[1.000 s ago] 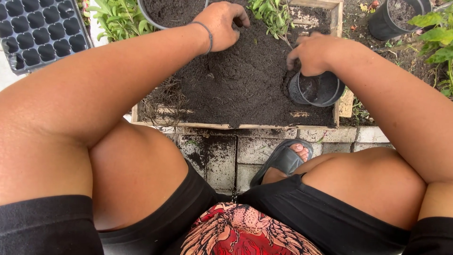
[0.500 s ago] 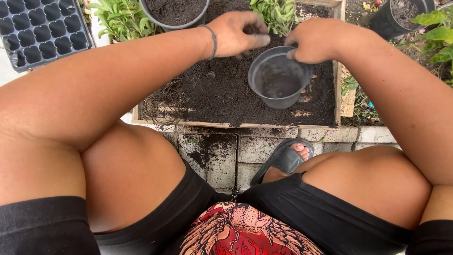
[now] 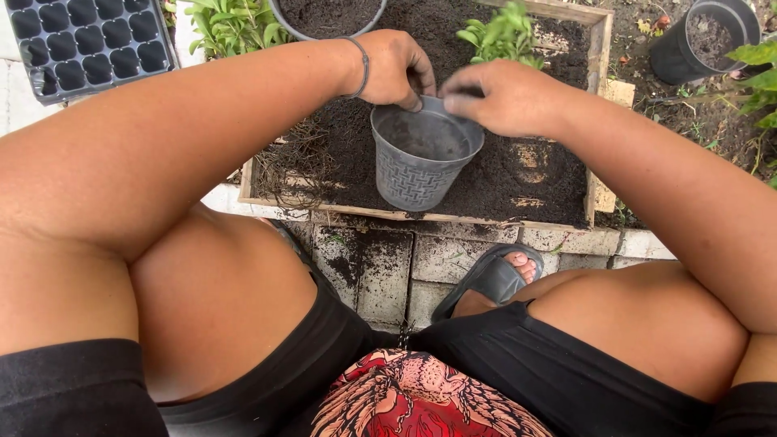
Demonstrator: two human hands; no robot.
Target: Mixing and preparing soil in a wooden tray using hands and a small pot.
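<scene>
Over the wooden soil tray (image 3: 597,48), a grey plastic pot (image 3: 421,166) with a woven pattern is held up off the dark soil, roughly upright with its mouth tipped a bit toward the camera. Its rim is pinched on the far-left side by the left hand (image 3: 392,65), fingers curled over the edge, and on the far-right side by the right hand (image 3: 506,97), thumb and fingertips closed on the lip. So both hands are clamped on the same pot.

Compared with half a second ago, the pot is seen further left and closer, with its patterned wall now showing; back then only the right hand was on it and the left was closed just beside the rim. A second ago it was down on the soil at the tray's right end.

Just behind the hands, a small leafy seedling (image 3: 503,34) is rooted in the soil. Further back a round pot of soil (image 3: 328,16) is cut off by the frame, a black cell tray (image 3: 85,40) is at top left, and a black pot (image 3: 704,36) at top right. A grey sandal (image 3: 486,279) is seen below on the pavers.
</scene>
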